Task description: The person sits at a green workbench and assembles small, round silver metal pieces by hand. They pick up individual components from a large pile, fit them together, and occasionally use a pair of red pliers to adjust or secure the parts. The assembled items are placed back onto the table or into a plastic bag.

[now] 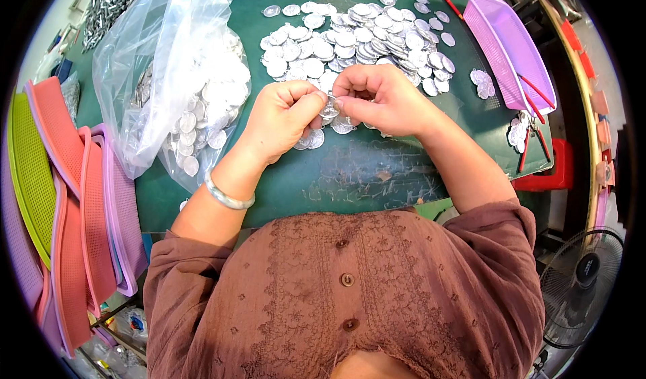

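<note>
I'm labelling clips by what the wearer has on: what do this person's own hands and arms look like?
The left hand and right hand are both ungloved. A smooth, pale silvery bangle circles the left wrist; the right wrist is bare. The brown left sleeve and right sleeve are loose, ending near the elbows.

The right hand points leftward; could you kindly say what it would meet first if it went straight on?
Most likely the left hand, near its thumb; the right hand looks almost against it, though the depth between them is unclear.
</note>
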`<state>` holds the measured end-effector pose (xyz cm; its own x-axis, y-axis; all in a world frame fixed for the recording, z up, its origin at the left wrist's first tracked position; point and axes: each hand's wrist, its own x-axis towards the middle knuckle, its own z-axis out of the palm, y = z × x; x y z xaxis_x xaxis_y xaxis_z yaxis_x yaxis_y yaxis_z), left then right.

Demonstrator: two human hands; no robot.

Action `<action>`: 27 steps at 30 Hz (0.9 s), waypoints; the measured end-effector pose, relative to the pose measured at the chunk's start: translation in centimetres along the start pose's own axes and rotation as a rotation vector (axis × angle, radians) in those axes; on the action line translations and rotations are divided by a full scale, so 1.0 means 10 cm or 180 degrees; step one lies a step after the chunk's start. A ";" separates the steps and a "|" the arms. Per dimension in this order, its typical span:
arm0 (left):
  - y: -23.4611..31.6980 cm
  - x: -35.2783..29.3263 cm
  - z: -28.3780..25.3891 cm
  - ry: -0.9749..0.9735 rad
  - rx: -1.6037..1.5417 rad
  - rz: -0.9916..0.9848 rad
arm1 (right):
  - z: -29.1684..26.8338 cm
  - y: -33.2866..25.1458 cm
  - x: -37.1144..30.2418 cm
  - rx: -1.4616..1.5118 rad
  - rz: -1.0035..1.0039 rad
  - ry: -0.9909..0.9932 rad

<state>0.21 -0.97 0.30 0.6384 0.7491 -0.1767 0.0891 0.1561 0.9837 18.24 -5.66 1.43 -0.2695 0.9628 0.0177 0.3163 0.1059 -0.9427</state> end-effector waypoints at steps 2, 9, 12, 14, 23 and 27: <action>0.02 -0.01 0.00 -0.0067 -0.0138 -0.0231 | 0.00 0.00 0.00 0.0280 0.0144 -0.0100; 0.02 -0.01 0.02 -0.0054 -0.0448 -0.0433 | 0.00 -0.02 0.03 0.0628 0.0485 -0.0325; 0.01 0.00 -0.01 -0.0130 -0.0517 -0.0512 | 0.00 -0.03 0.03 0.0731 0.0658 -0.0327; -0.01 0.01 -0.01 -0.0155 -0.0611 -0.0543 | -0.01 -0.03 0.03 0.0812 0.0769 -0.0283; -0.03 0.03 -0.02 -0.0239 -0.0852 -0.0380 | -0.02 -0.05 0.03 0.1033 0.0925 -0.0166; -0.02 0.02 -0.02 -0.0247 -0.0861 -0.0385 | -0.02 -0.04 0.03 0.1060 0.0908 -0.0198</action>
<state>0.17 -0.71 0.06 0.6931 0.6649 -0.2786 -0.0321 0.4146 0.9094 18.21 -5.32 1.91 -0.2712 0.9241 -0.2693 0.0784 -0.2577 -0.9630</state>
